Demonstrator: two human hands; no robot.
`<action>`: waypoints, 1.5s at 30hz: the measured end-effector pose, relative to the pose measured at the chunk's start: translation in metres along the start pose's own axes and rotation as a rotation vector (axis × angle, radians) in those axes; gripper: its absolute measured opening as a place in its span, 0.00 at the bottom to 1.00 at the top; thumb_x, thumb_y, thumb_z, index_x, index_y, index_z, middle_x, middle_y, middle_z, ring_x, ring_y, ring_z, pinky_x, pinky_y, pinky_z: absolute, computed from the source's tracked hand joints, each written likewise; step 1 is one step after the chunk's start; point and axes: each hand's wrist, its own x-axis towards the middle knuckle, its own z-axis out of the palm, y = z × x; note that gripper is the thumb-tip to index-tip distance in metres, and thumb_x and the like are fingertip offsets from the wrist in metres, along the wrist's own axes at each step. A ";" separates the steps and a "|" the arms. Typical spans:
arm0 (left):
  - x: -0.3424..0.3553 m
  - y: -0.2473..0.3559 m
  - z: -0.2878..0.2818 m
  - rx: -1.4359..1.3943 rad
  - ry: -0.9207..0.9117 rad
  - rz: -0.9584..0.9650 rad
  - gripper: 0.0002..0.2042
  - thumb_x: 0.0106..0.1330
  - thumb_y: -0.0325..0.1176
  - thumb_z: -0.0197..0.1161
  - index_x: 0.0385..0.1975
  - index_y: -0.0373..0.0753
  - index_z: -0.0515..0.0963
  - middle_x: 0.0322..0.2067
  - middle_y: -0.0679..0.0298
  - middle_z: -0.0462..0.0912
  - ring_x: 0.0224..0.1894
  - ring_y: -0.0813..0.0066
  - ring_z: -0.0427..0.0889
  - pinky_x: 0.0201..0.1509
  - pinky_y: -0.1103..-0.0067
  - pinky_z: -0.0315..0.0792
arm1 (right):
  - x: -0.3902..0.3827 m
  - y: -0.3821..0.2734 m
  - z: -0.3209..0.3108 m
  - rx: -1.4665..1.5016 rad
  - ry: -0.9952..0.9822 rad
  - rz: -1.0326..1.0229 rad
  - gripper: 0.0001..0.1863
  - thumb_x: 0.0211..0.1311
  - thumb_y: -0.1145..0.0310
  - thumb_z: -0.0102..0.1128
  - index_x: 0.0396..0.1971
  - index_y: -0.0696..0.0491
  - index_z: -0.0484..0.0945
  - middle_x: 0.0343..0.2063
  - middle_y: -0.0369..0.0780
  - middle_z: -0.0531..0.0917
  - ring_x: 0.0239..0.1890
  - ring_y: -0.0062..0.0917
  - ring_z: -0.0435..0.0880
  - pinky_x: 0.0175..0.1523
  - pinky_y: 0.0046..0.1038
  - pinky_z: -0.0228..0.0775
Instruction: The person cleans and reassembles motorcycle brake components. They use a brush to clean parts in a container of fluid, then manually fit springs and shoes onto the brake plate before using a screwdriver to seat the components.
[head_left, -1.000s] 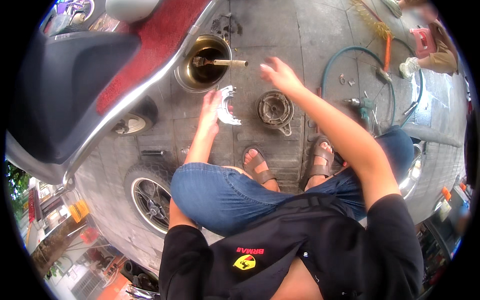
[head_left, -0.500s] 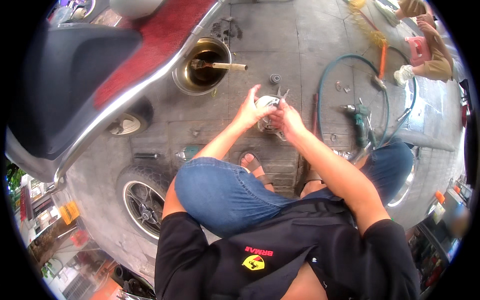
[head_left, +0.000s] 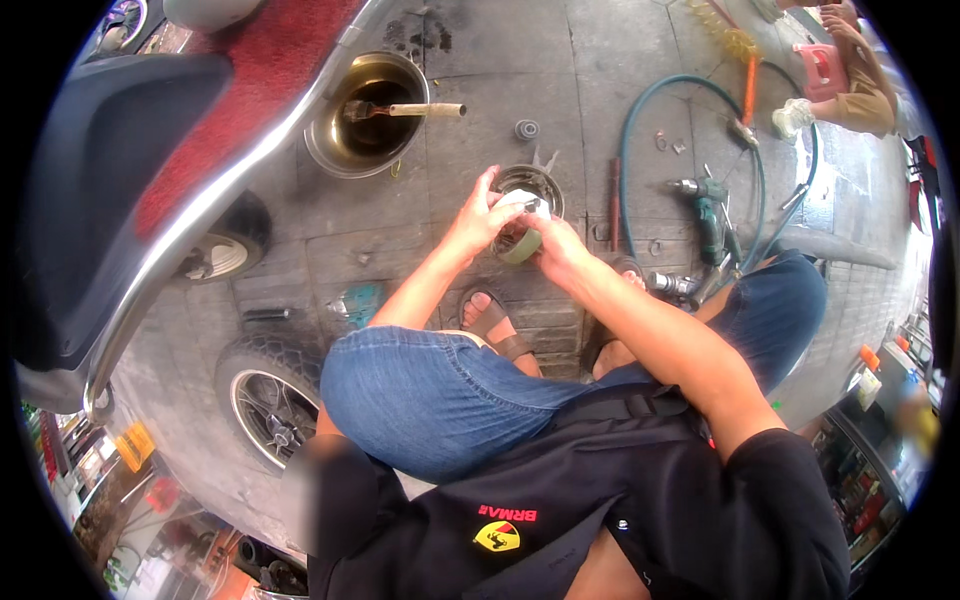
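Both hands have come lower; the left hand (head_left: 478, 222) and right hand (head_left: 556, 250) are gripping a small white part (head_left: 522, 204), its long axis unclear, above the round metal drum (head_left: 545, 184).

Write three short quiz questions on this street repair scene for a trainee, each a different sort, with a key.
1. True or false: both hands, the left hand and the right hand, meet at one small pale metal part.
2. What lies inside the brass-coloured metal basin: A a brush with a pale handle, B a green hose, C a power drill?
3. Fill in: directly under the hands, on the pavement, sits a round metal ______.

Key
1. True.
2. A.
3. Drum; its shape is clear, but its exact kind is hard to tell.
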 end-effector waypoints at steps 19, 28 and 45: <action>0.014 0.024 0.008 0.716 0.220 0.115 0.39 0.50 0.33 0.65 0.66 0.38 0.58 0.35 0.51 0.83 0.39 0.55 0.83 0.44 0.68 0.75 | 0.016 -0.033 0.018 -0.451 0.229 -0.196 0.20 0.56 0.71 0.58 0.46 0.66 0.70 0.36 0.45 0.81 0.37 0.27 0.81 0.42 0.30 0.73; 0.007 0.002 -0.003 0.370 0.251 0.179 0.40 0.52 0.34 0.67 0.66 0.35 0.57 0.34 0.56 0.83 0.40 0.67 0.82 0.46 0.73 0.74 | 0.013 -0.042 0.013 -0.906 0.271 -0.432 0.23 0.56 0.67 0.56 0.50 0.65 0.71 0.37 0.48 0.83 0.39 0.30 0.83 0.45 0.30 0.73; 0.041 0.027 0.004 0.788 0.137 0.114 0.40 0.49 0.37 0.60 0.66 0.37 0.54 0.35 0.44 0.82 0.39 0.45 0.82 0.46 0.61 0.75 | 0.038 -0.028 -0.003 -0.525 0.314 -0.315 0.27 0.60 0.69 0.53 0.57 0.66 0.63 0.28 0.43 0.83 0.27 0.24 0.82 0.32 0.27 0.74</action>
